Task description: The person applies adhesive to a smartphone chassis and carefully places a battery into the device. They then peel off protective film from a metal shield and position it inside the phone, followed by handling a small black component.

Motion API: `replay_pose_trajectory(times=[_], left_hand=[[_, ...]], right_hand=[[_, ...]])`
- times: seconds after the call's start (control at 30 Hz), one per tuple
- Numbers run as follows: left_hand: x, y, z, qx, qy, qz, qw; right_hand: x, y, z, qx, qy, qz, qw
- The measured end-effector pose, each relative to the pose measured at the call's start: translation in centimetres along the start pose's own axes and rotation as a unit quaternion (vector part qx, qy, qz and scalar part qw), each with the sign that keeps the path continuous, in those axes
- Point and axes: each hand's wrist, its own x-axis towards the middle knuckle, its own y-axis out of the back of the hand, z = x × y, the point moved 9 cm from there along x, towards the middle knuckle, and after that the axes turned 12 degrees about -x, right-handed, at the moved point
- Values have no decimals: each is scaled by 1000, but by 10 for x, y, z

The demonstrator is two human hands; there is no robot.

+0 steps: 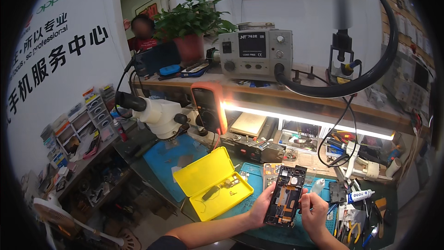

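Observation:
An opened black phone point(286, 194), back cover off with its inner parts showing, is held upright over the bench. My left hand point(260, 206) grips its left edge near the bottom. My right hand point(314, 213) pinches at its right edge about halfway up; whether a small tool is in the fingers I cannot tell. Just left of the phone lies an open yellow plastic case point(208, 176) with a small black part and a few tiny pieces in its lower half.
A white stereo microscope point(159, 115) stands at left over a blue mat point(164, 159). A grey rework station point(255, 54), orange multimeter point(210, 106) and potted plant point(190, 21) sit behind. Glue tube point(360, 196), pliers and tweezers crowd the right. A person stands in the far doorway point(141, 30).

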Motion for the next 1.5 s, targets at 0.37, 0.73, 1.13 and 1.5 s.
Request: replay_pose_trajectory(times=[0.37,0.73,1.13,1.5], left_hand=[[2,15,0,-12,-1,82,997],[-2,16,-5,66,-17,71,995],[0,20,-6,34,-10,66,997],[1,24,-7,48,-16,72,996]], right_hand=[[7,3,3,170,-59,33,983],[11,16,-12,3,40,31,999],[11,14,-10,-16,27,23,999],[9,10,-5,-4,12,17,1000]])
